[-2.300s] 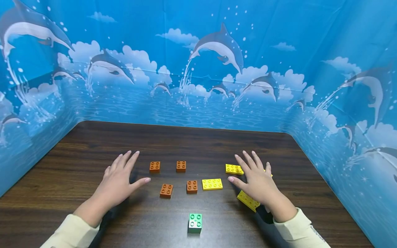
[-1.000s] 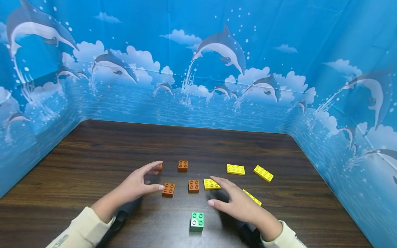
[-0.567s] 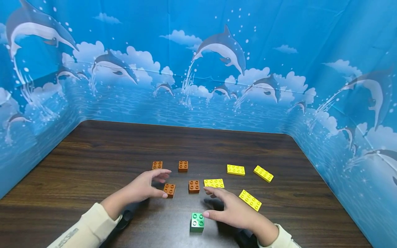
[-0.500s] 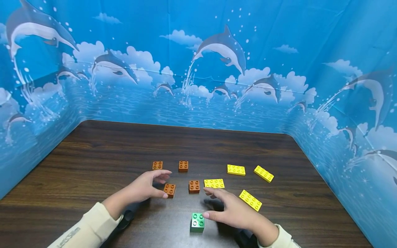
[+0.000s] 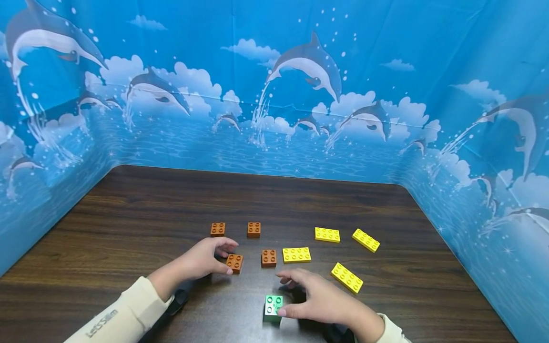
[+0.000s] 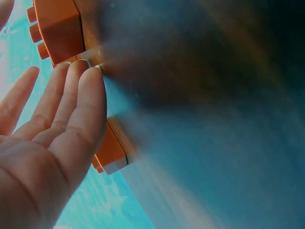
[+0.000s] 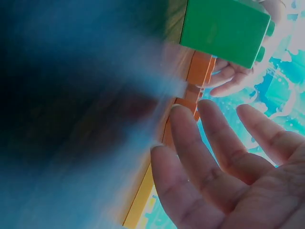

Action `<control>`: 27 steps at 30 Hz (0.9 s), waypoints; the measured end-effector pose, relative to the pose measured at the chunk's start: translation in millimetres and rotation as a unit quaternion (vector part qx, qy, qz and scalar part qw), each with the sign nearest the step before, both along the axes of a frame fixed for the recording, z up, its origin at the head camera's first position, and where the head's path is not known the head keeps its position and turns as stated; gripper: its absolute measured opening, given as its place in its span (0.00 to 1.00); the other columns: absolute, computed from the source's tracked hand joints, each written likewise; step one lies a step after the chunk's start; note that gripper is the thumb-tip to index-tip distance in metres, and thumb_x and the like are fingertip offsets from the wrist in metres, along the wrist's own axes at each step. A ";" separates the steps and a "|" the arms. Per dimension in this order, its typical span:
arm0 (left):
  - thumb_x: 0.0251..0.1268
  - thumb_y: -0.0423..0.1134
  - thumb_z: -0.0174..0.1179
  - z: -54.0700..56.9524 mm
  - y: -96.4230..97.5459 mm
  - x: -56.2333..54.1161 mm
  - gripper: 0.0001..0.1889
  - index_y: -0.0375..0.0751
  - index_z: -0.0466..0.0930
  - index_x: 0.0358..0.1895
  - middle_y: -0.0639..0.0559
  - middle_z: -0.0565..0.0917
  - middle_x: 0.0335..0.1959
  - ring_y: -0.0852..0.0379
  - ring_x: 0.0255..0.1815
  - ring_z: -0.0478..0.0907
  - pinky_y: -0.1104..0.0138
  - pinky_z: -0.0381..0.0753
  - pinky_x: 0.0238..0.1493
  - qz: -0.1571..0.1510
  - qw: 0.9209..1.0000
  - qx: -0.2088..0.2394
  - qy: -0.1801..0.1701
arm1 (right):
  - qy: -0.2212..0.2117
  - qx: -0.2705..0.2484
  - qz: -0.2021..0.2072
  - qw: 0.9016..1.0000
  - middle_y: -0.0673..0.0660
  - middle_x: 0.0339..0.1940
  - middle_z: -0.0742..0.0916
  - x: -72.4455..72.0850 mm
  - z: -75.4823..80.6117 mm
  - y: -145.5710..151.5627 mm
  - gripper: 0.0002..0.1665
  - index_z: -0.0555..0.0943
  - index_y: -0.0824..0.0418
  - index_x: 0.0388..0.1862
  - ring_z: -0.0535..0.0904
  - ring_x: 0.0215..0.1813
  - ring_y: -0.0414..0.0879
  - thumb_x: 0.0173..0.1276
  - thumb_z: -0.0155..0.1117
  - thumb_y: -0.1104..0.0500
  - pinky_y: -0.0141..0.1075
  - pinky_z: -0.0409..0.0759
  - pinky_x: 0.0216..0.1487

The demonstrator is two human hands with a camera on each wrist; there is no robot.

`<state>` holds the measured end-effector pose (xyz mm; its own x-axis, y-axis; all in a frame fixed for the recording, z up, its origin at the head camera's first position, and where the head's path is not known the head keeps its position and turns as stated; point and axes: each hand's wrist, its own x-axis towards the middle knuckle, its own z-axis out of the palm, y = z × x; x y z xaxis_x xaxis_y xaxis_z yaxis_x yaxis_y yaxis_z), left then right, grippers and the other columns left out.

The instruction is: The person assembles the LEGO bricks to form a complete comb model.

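My left hand (image 5: 201,259) reaches round the near-left orange brick (image 5: 234,263), thumb tip at its front edge and fingers bent loosely beyond it. In the left wrist view the fingers (image 6: 88,105) are extended, with the orange brick (image 6: 59,28) just past their tips. My right hand (image 5: 319,297) is beside the green brick (image 5: 273,307); its thumb tip overlaps the brick's right side. In the right wrist view the fingers (image 7: 186,138) are spread and apart from the green brick (image 7: 224,31).
Three more orange bricks lie around: far left (image 5: 218,229), far middle (image 5: 254,229) and centre (image 5: 269,258). Several flat yellow bricks (image 5: 296,255) lie to the right, one (image 5: 346,277) just beyond the right hand. A blue dolphin-print curtain (image 5: 274,119) encloses the dark wooden table (image 5: 141,205).
Both hands have come inward from their spread position, the left to the near-left orange brick, the right down and left to the green brick. The bricks stay in place.
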<state>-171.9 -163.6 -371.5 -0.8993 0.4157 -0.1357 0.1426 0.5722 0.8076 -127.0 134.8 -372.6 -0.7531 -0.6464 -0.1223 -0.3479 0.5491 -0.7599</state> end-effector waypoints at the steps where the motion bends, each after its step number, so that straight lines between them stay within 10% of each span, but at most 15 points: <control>1: 0.48 0.31 0.73 0.0 0.3 0.1 0.30 0.30 0.74 0.58 0.37 0.78 0.55 0.43 0.50 0.78 0.53 0.78 0.49 0.001 1.000 -0.004 0.000 | 0.001 0.003 0.002 1.000 0.50 0.55 0.81 0.5 -0.3 -0.5 0.39 0.71 0.57 0.66 0.77 0.54 0.42 0.60 0.69 0.42 0.41 0.75 0.56; 27: 0.42 0.28 0.75 -4.3 10.5 0.2 0.27 0.38 0.79 0.52 0.49 0.81 0.50 0.50 0.46 0.77 0.54 0.78 0.47 0.030 0.994 -0.103 0.023 | 0.069 0.100 0.028 0.992 0.38 0.44 0.81 7.3 2.8 -9.9 0.32 0.78 0.50 0.59 0.75 0.44 0.32 0.55 0.74 0.45 0.36 0.76 0.48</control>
